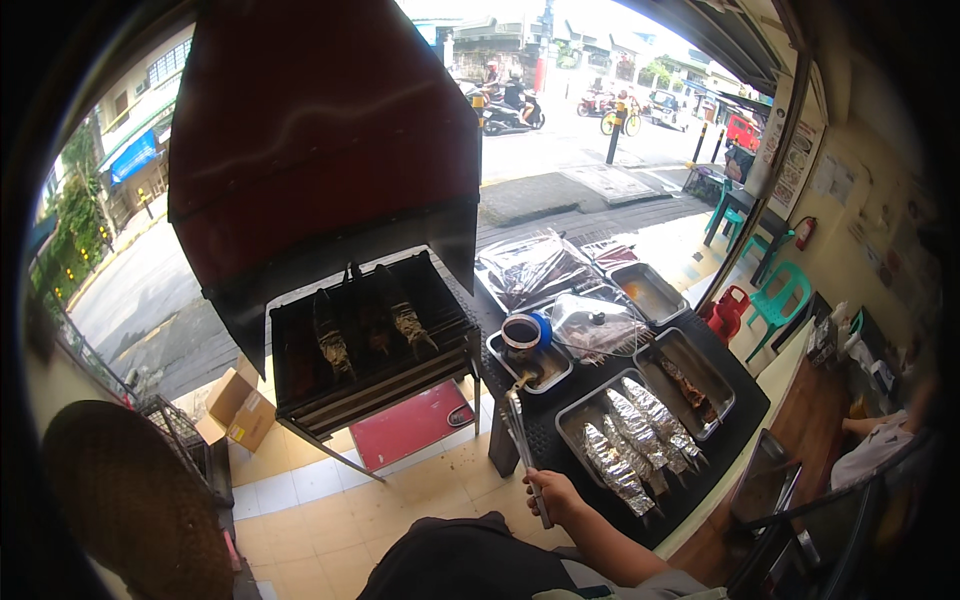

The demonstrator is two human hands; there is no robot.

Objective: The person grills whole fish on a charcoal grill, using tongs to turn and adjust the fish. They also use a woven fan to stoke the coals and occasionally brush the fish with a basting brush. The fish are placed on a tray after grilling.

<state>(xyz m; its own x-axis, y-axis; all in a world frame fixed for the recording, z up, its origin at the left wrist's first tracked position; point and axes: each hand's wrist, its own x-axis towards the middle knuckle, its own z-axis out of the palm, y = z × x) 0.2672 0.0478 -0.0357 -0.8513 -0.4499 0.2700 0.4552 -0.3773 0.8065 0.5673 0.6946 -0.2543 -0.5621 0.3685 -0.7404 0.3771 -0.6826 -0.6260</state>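
Note:
My right hand (558,497) is closed around the handle end of metal tongs (518,432). The tongs point away from me, their tips beside a small metal tray (553,375) holding a jar of dark sauce (520,333) and what looks like a brush. To the right, several foil-wrapped fish (630,430) lie in a larger metal tray (571,412). A browned grilled piece (688,390) rests in another tray (668,347). On the charcoal grill (290,385) at left lie whole fish (404,308) with dark skin. My left hand is out of view.
A dark red hood (320,120) rises over the grill. Plastic-covered trays (535,265) and a clear lid (600,320) crowd the black table's far side. A cardboard box (240,405) and round woven thing (135,500) are at left. Another person's arm (860,427) shows at right.

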